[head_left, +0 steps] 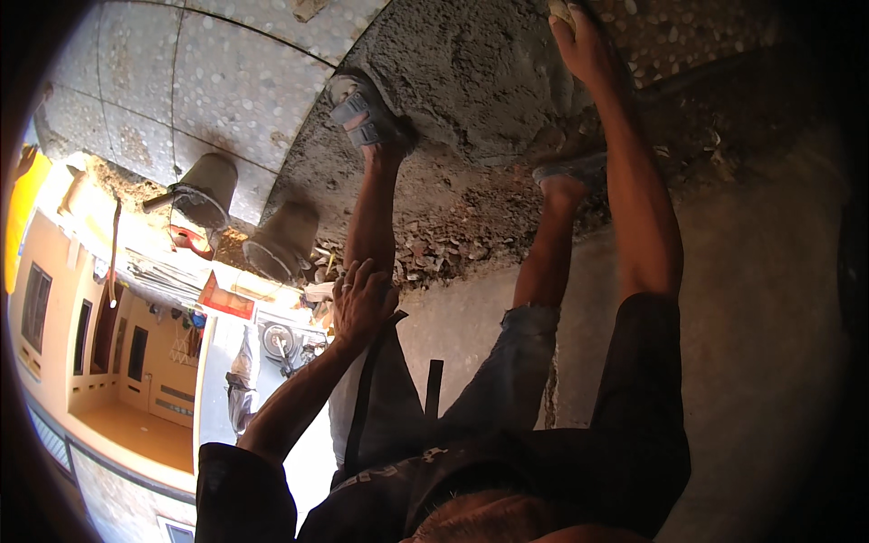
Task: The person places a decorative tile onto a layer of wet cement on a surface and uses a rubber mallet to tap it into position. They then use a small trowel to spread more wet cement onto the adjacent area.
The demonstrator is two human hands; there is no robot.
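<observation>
My right hand (576,41) reaches up to the top edge, closed round a tan object (560,11) that is partly cut off, over wet grey mortar (471,72). My left hand (360,303) rests on my left knee, fingers apart and bent, with a ring on one finger. My sandaled left foot (362,109) is on the mortar's edge; my right foot (570,172) is at its near border.
Grey tiles (231,72) border the mortar at upper left. Two buckets (204,190) (276,242) stand left of my legs, near rubble (444,253). A rough wall (742,344) is at right. A bright yard, a building (136,362) and a bicycle (281,339) show at left.
</observation>
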